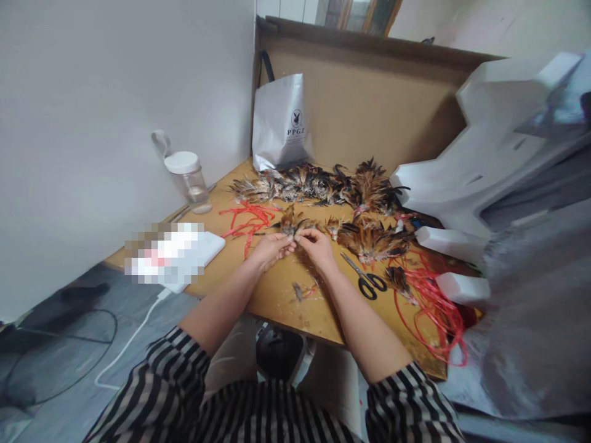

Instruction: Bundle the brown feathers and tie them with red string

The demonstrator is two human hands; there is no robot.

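Observation:
Over the middle of the table, my left hand (272, 250) and my right hand (316, 246) meet fingertip to fingertip. Both are closed in a pinch on a small bunch of brown feathers (290, 219), whose tips point away from me. The fingers hide its lower end. Red plastic strips (252, 216) lie just beyond my left hand. To the right of my right hand is a larger pile of brown feathers (369, 241). Black-handled scissors (368, 285) rest beside my right forearm, and a few feather scraps (299, 291) lie between my arms.
A long heap of dark feathers (309, 184) runs along the back, before a silver bag (279, 123). At left stand a clear bottle (196, 184) and a white cabled device (212, 249). Red strands (434, 301) and white foam pieces (462, 289) crowd the right edge.

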